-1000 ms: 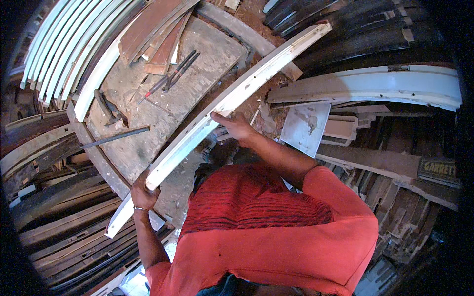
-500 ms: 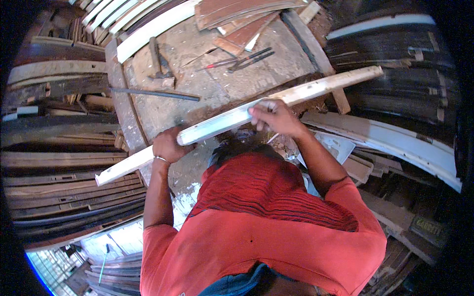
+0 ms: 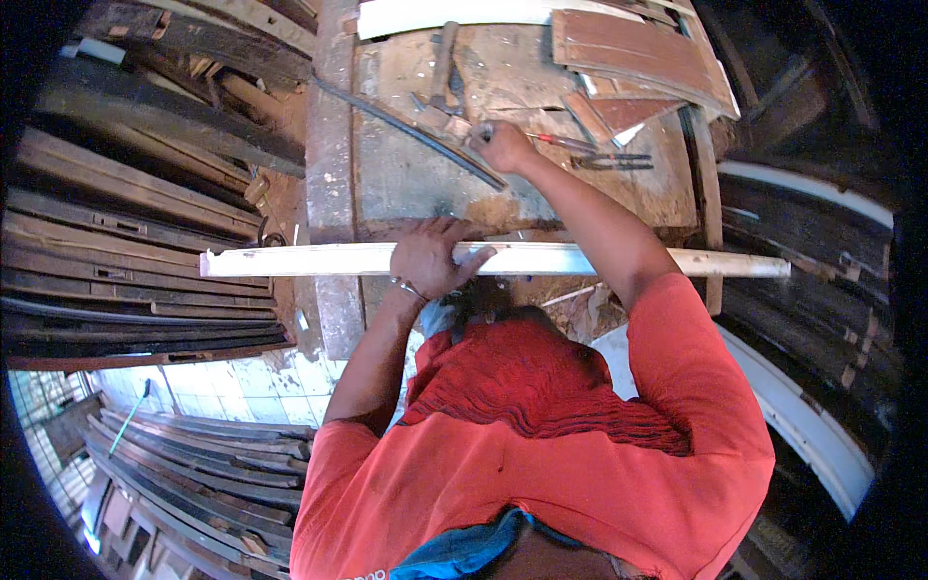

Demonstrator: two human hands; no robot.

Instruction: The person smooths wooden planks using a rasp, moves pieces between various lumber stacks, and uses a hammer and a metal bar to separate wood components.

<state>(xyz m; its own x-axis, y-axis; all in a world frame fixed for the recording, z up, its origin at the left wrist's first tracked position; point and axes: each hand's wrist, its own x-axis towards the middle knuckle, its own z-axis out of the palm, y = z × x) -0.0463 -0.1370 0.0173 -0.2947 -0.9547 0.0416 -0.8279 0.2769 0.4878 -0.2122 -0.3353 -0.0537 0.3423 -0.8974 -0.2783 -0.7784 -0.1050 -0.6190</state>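
A long, scuffed white board [image 3: 570,259] lies level across the near edge of the worn wooden workbench [image 3: 406,203]. My left hand [image 3: 433,253] grips it left of its middle, thumb over its face. My right hand [image 3: 498,145] is stretched out over the bench among the tools, fingers curled; what they hold, if anything, I cannot make out. Around it lie a hammer-like tool [image 3: 443,68], a long dark metal bar [image 3: 412,129], a red-handled tool [image 3: 559,142] and black pincers [image 3: 623,161].
Brown wood offcuts [image 3: 638,46] and another white strip [image 3: 454,15] sit at the bench's back. Long dark timbers [image 3: 126,251] are stacked at left, more [image 3: 193,474] at lower left by a tiled surface [image 3: 242,387]. Dark and white lengths [image 3: 802,416] stand at right.
The white board has turned from a steep diagonal to level across my view. My right hand has left it and moved forward to the tools; my left hand still holds it.
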